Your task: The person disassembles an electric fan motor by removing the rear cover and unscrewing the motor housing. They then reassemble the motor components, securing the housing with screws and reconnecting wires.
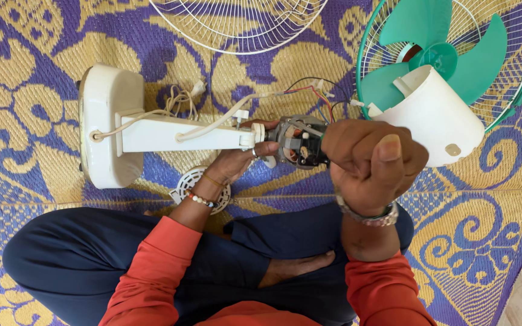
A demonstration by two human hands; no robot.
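A white table fan stand (pixel 152 133) lies on its side on the mat, its base (pixel 107 115) at the left. The bare fan motor (pixel 300 142) with coloured wires (pixel 312 96) sits at the top end of the stand. My left hand (pixel 240 162) grips the stand's neck just left of the motor from below. My right hand (pixel 373 160) is closed in a fist at the motor's right end; what it holds is hidden.
A white motor cover (pixel 436 118) lies to the right, over a green fan blade (pixel 448 42) inside a green-rimmed grille (pixel 518 90). A white wire grille (pixel 240 24) lies at the top. A small round white part (pixel 191 181) rests under my left wrist. My crossed legs fill the foreground.
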